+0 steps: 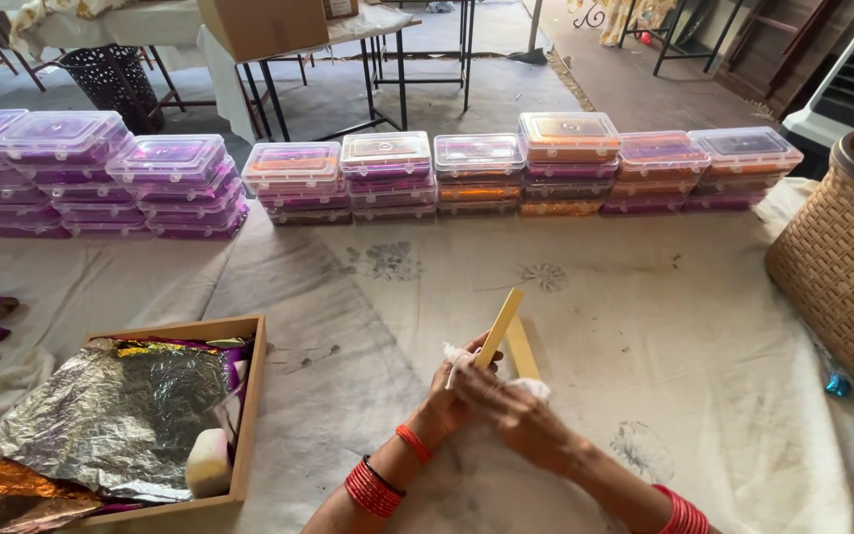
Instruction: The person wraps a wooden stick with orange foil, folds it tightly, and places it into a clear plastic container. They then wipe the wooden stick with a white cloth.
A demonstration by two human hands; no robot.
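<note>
Head view: wooden stick (499, 327) is gripped by closed left hand (459, 388); white cloth (529, 388) is clutched under closed right hand (518, 415), above tabletop (644, 316).

A single head-worn camera looks steeply down and forward from close above the cloth-covered surface (644, 326), taking in the row of stacked plastic boxes (476, 173) at its far edge.

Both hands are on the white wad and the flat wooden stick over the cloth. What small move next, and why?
Probably ease the wooden stick clear of the white wad: the left hand pinches the stick upright, the right hand lies over the wad's other end, and a second stick lies behind.
</note>
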